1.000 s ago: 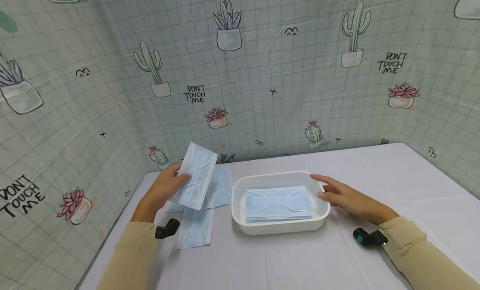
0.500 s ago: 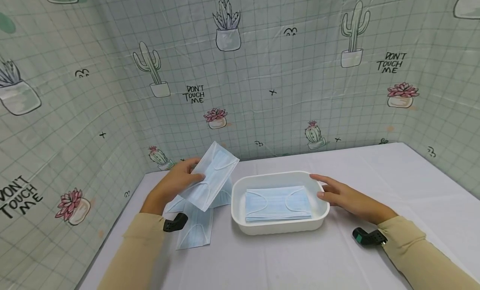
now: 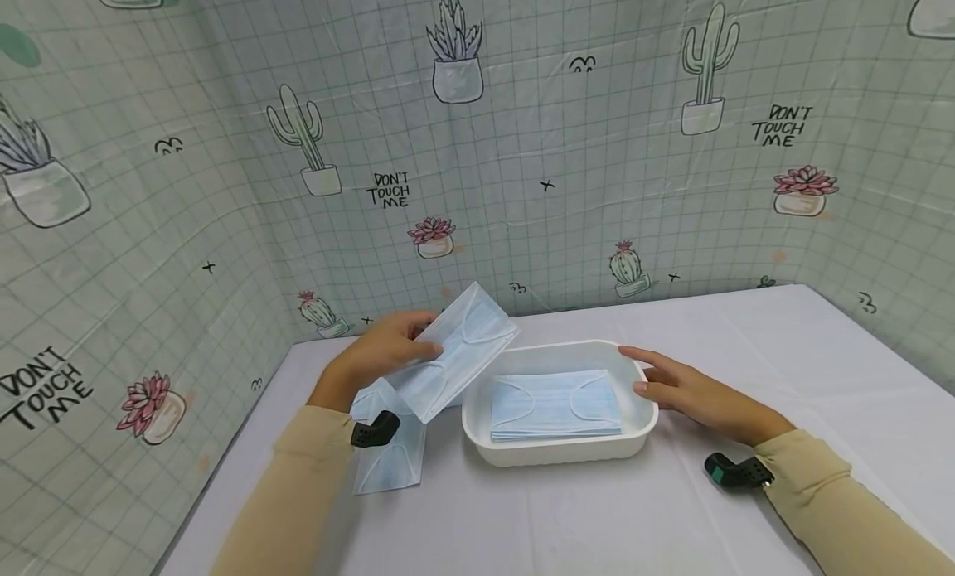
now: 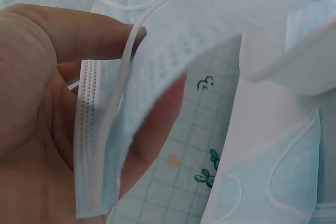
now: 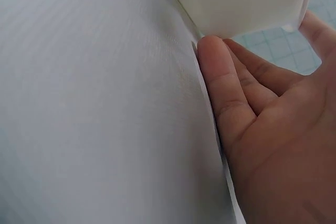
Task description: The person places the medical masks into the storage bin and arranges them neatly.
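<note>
My left hand (image 3: 390, 344) pinches a pale blue disposable face mask (image 3: 466, 344) by one end, thumb on top. It hangs tilted, its far corner overlapping the left rim of a white plastic tub (image 3: 559, 453) in the head view. In the left wrist view the held face mask (image 4: 173, 51) bends between thumb and fingers, its white ear loop showing. A neat stack of face masks (image 3: 555, 406) lies flat inside the tub. My right hand (image 3: 690, 394) holds the tub's right end, thumb and a finger over the rim; in the right wrist view other fingers (image 5: 216, 59) are low beside its base.
More loose face masks (image 3: 391, 464) lie on the white-covered table (image 3: 567, 518) left of the tub, partly hidden under the left hand and held mask. A cactus-printed curtain (image 3: 507, 145) stands behind and on both sides. Each wrist carries a black camera.
The left hand has carried its face mask to the right, from over the loose masks to the tub's left rim, tilting it further. Right hand and tub have stayed in place.
</note>
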Demonstrator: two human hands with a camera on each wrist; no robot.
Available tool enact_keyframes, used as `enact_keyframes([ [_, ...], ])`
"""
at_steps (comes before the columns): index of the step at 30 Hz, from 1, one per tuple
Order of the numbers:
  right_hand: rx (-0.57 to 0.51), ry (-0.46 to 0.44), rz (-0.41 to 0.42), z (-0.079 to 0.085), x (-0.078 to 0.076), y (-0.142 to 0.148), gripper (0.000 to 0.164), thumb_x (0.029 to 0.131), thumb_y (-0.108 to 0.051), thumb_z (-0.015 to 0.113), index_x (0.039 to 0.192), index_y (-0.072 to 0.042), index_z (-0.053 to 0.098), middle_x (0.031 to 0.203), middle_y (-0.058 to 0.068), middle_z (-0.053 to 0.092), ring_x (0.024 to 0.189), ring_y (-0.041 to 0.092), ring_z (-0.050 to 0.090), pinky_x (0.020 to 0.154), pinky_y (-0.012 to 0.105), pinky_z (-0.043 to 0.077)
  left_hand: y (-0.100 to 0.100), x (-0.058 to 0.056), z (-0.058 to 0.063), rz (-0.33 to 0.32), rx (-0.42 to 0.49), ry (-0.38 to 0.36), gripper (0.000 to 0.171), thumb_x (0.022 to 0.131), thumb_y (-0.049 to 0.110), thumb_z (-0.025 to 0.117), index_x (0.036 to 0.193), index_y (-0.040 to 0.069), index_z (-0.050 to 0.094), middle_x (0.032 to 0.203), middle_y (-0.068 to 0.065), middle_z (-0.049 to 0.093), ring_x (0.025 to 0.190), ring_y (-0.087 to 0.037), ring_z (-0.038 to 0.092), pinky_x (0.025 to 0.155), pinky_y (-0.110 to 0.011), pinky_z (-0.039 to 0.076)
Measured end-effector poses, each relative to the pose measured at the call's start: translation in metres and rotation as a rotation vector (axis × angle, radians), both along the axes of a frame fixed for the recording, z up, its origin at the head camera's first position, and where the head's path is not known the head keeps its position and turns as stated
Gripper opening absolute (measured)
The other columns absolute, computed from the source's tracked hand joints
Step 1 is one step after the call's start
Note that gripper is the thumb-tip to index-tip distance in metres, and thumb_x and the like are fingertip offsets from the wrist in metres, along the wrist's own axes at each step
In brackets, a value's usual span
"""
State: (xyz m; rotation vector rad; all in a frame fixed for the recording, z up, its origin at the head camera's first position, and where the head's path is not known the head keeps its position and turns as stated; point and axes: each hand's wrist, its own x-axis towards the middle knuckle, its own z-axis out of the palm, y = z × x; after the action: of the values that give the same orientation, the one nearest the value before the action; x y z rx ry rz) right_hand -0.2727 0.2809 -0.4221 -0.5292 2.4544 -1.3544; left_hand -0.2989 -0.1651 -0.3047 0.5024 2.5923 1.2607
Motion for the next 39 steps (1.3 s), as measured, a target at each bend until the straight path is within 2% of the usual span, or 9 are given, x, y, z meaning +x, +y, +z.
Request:
enact_keyframes([
  [9, -0.020, 0.018, 0.031, 0.002, 0.000, 0.000, 0.062, 0.104, -0.041, 0.052, 0.159, -0.039, 0.023, 0.160, 0.025, 0.022, 0.146, 0.048, 0.021, 0.106, 0.067, 0.030, 0.024, -0.008, 0.001, -0.113, -0.098, 0.022, 0.030, 0.091, 0.012, 0.068, 0.121, 0.013, 0.066, 0.103, -0.007, 0.064, 0.086, -0.024, 0.062, 0.070, -0.036, 0.055],
  [17, -0.049, 0.004, 0.073, -0.002, -0.002, 0.002, 0.065, 0.105, -0.034, 0.052, 0.161, -0.036, 0.019, 0.157, 0.020, 0.033, 0.142, 0.039, 0.033, 0.107, 0.062, 0.031, 0.047, -0.016, -0.001, -0.139, -0.110, 0.059, 0.030, 0.089, 0.012, 0.065, 0.119, 0.014, 0.068, 0.104, -0.003, 0.065, 0.090, -0.021, 0.060, 0.074, -0.034, 0.053],
  [20, -0.050, 0.015, 0.069, -0.002, -0.002, 0.004, 0.065, 0.105, -0.034, 0.053, 0.160, -0.037, 0.019, 0.156, 0.019, 0.035, 0.141, 0.038, 0.035, 0.107, 0.062, 0.031, 0.056, -0.017, 0.000, -0.176, -0.102, 0.067, 0.028, 0.088, 0.010, 0.063, 0.115, 0.012, 0.068, 0.102, -0.003, 0.064, 0.090, -0.020, 0.059, 0.074, -0.033, 0.052],
  [24, -0.048, 0.021, 0.072, -0.001, -0.002, 0.003, 0.064, 0.105, -0.034, 0.053, 0.160, -0.039, 0.021, 0.155, 0.019, 0.037, 0.141, 0.037, 0.037, 0.107, 0.060, 0.032, 0.065, -0.019, -0.001, -0.230, -0.088, 0.049, 0.025, 0.087, 0.006, 0.061, 0.110, 0.009, 0.068, 0.099, -0.004, 0.064, 0.088, -0.019, 0.058, 0.074, -0.032, 0.052],
  [31, -0.052, 0.019, 0.092, -0.001, -0.002, 0.002, 0.065, 0.104, -0.035, 0.053, 0.160, -0.036, 0.020, 0.155, 0.023, 0.036, 0.140, 0.038, 0.036, 0.106, 0.057, 0.033, 0.077, -0.021, -0.003, -0.273, -0.114, 0.012, 0.029, 0.089, 0.004, 0.062, 0.117, 0.010, 0.067, 0.104, -0.002, 0.065, 0.092, -0.018, 0.059, 0.079, -0.030, 0.052],
  [36, -0.071, -0.008, 0.086, -0.004, -0.004, 0.005, 0.064, 0.104, -0.034, 0.054, 0.159, -0.040, 0.021, 0.155, 0.020, 0.036, 0.141, 0.035, 0.036, 0.107, 0.055, 0.032, 0.087, -0.024, -0.004, -0.325, -0.193, 0.046, 0.007, 0.089, 0.003, 0.063, 0.094, 0.008, 0.060, 0.084, 0.000, 0.050, 0.080, -0.015, 0.050, 0.070, -0.028, 0.043],
  [39, -0.091, -0.024, 0.086, -0.005, -0.005, 0.006, 0.064, 0.104, -0.033, 0.054, 0.159, -0.040, 0.021, 0.155, 0.020, 0.036, 0.141, 0.035, 0.036, 0.108, 0.055, 0.031, 0.095, -0.027, -0.006, -0.368, -0.255, 0.058, 0.015, 0.089, 0.001, 0.062, 0.084, 0.009, 0.050, 0.077, 0.000, 0.039, 0.073, -0.014, 0.043, 0.066, -0.028, 0.036],
])
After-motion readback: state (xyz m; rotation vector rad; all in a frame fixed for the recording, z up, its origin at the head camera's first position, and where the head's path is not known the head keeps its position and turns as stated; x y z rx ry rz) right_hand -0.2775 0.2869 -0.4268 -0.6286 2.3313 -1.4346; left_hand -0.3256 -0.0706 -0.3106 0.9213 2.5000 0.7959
